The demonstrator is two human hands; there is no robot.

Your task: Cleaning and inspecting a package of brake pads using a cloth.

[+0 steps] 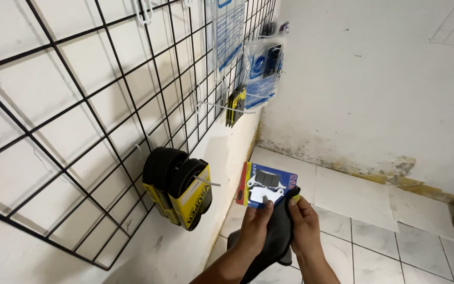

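Note:
My left hand (255, 223) grips the lower edge of a blue and red carded pack (267, 184) with grey metal parts under a clear blister. My right hand (304, 221) holds a black cloth (278, 234) against the pack's lower right corner. The cloth hangs down between my two wrists. Both hands sit low in the middle of the head view, just right of a black wire grid panel (106, 126) on the white wall.
Two folded black tyres in yellow card sleeves (179, 186) hang from a peg on the grid. Higher up hang small yellow-black packs (236, 107) and clear blue-printed bags (262, 71). White floor tiles (363, 210) meet a stained white wall (374, 94).

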